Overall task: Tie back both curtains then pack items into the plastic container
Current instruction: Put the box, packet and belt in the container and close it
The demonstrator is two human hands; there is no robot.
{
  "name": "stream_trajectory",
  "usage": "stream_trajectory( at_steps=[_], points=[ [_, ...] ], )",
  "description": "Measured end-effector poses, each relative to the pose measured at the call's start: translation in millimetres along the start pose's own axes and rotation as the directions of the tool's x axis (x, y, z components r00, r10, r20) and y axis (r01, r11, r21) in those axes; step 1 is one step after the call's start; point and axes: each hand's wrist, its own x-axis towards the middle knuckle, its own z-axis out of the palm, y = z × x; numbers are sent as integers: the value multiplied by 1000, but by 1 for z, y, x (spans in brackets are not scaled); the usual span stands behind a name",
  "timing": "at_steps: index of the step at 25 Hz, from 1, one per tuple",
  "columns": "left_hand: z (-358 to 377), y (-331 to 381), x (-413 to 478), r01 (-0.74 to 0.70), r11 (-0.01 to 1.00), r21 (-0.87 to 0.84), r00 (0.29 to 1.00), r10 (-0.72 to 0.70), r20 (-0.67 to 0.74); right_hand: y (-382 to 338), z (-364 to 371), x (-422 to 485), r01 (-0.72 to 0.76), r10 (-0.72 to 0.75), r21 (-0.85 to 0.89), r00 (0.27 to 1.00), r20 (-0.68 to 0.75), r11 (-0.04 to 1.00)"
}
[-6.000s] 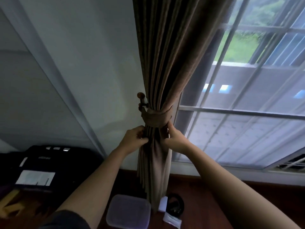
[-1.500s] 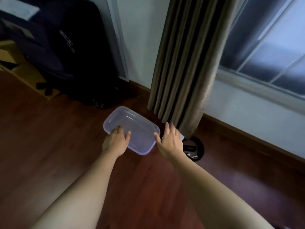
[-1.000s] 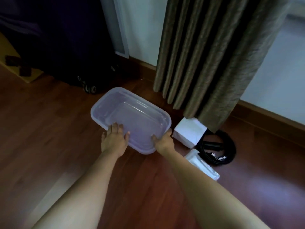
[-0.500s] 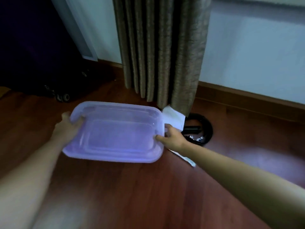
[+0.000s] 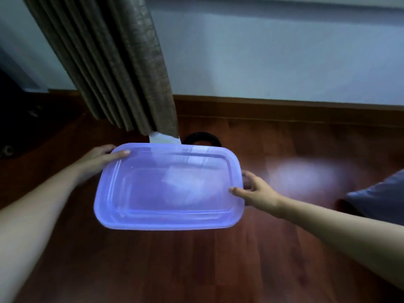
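Holding the translucent bluish rectangular plastic container (image 5: 168,186) by its short ends, left hand (image 5: 96,159) and right hand (image 5: 258,193) each have their grip clamped on its rim, above the reddish wooden floor (image 5: 196,270).

Translucent bluish-violet plastic container (image 5: 166,223), brown textured curtain (image 5: 131,62), reddish-brown wood-grain floor (image 5: 196,270), seemingly black coil (image 5: 201,136).

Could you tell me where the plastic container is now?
Centre of the head view: the plastic container is gripped by the left hand at its far-left corner and the right hand at its right edge, near the curtain hem.
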Motion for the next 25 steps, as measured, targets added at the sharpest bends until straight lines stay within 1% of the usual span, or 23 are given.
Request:
stream_trajectory(
  at_steps=[2, 3, 4, 6, 8, 9, 10, 12, 15, 19, 22, 24, 25],
  points=[
    [48, 51, -39, -59, 998, 8, 994, 57, 98, 21, -25, -23, -40, 40, -5, 997, -71, 999],
    [71, 67, -50, -92, 996, -8, 987, 92, 134, 34, -38, -35, -69, 66, -22, 992, -109, 997],
    [88, 77, -56, -91, 996, 2, 976, 89, 198, 47, -50, -47, -108, 100, -52, 985, -144, 993],
    [128, 74, -48, -113, 986, 123, 967, 81, 242, 78, -73, -70, -198, 171, -109, 962, -211, 974],
    [170, 72, -45, -219, 939, 265, 949, 143, 280, 109, -92, -84, -289, 251, -106, 929, -273, 952],
    [188, 73, -46, -242, 909, 339, 945, 141, 296, 122, -99, -90, -322, 281, -96, 912, -299, 942],
    [204, 71, -44, -257, 885, 389, 941, 138, 308, 131, -104, -95, -344, 297, -98, 898, -323, 934],
    [222, 69, -44, -251, 865, 435, 936, 103, 336, 142, -109, -102, -359, 297, -124, 887, -353, 925],
    [226, 63, -40, -280, 831, 481, 937, 128, 324, 148, -107, -103, -347, 269, -166, 891, -367, 923],
    [229, 54, -31, -254, 786, 564, 955, 113, 274, 141, -107, -87, -351, 265, -233, 905, -333, 907],
    [233, 53, -30, -257, 738, 624, 955, 96, 280, 132, -108, -79, -375, 294, -270, 909, -296, 887],
    [237, 53, -29, -235, 740, 631, 962, 86, 257, 128, -109, -75, -398, 322, -300, 907, -271, 867],
    [238, 55, -29, -212, 748, 629, 969, 78, 234, 127, -109, -73, -410, 342, -273, 902, -263, 870]
  ],
)
